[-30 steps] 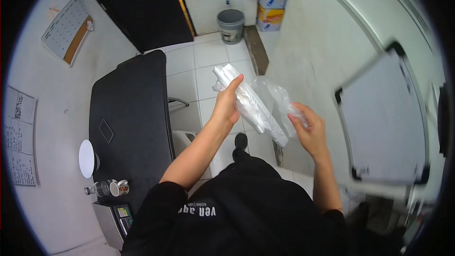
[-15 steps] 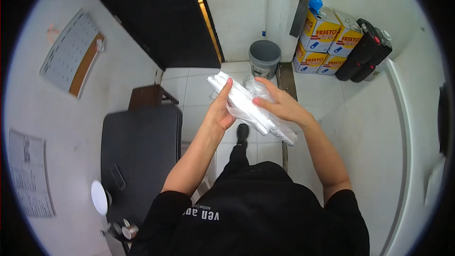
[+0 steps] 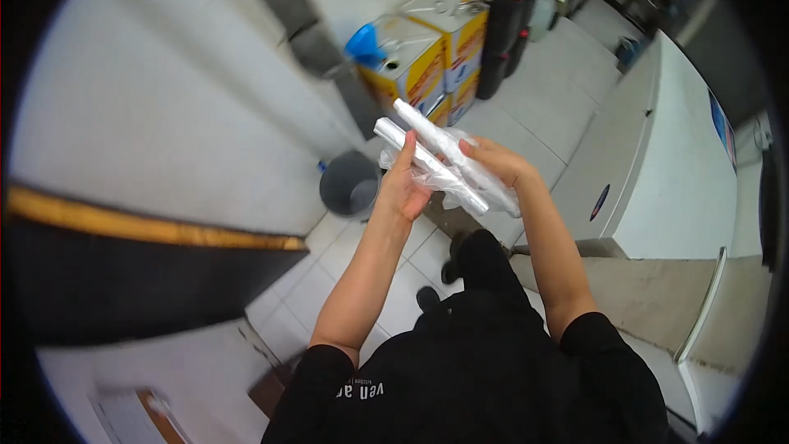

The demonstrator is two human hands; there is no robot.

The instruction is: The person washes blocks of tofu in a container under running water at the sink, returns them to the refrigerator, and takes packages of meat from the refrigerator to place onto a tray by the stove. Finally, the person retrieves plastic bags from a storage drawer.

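Observation:
My left hand (image 3: 406, 186) is closed round a slim white plastic roll (image 3: 448, 179), its thumb lying along the top. A second roll of whitish plastic (image 3: 440, 138) lies alongside, and my right hand (image 3: 500, 164) grips it near its middle. Loose, crinkled see-through film hangs about both rolls. The two are held in front of my body, slanting from upper left to lower right. Whether they are plastic bags or sheet film I cannot make out.
A grey bucket (image 3: 349, 184) stands on the tiled floor beyond my left hand. Ahead are stacked yellow-and-white cartons (image 3: 411, 57) with a blue funnel (image 3: 365, 46) on top, and dark jerrycans (image 3: 497, 20). A white chest-like cabinet (image 3: 657, 156) stands at right, a dark door (image 3: 156, 292) at left.
My view has turned to the right and I have stepped towards the cartons. The two plastic rolls now lie more apart from each other, still in my hands.

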